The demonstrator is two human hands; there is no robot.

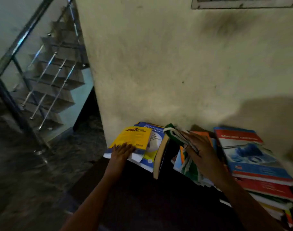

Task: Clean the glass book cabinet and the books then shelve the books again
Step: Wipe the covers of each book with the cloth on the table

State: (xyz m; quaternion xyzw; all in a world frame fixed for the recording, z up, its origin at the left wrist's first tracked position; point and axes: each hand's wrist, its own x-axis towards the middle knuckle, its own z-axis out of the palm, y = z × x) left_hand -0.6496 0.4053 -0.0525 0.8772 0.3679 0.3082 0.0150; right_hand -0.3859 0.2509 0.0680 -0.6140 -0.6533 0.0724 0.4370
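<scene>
The pale wall [175, 64] backs a dark surface [142, 189], and all the books in view lie along that surface's far edge, against the wall. They are probably parked here for wiping, since the glass cabinet itself is out of view.

The tallest stack [267, 189] fills the far right corner, its covers slipping sideways, with a red and blue book [247, 152] on top. A lower, messier pile [184, 162] sits just beside it, towards the middle of the far edge.

At the left end of that edge a blue and white book [152, 155] lies flat. A yellow book [134, 137] rests on it, overhanging the surface's left edge a little. Between the two piles a book with tan page edges [160, 155] stands tilted on its edge, seemingly raised so that its cover can be reached.

A green and white cloth [174, 133] is bunched at that book's top, well placed for dusting. The right hand [205, 155] grips the cloth, fingers closed over it, above the middle pile.

The left hand [120, 152] lies flat with straight fingers on the yellow book's near edge, likely steadying that overhanging pile. The work appears to be at the book-cleaning step, with shelving not yet begun.
</scene>
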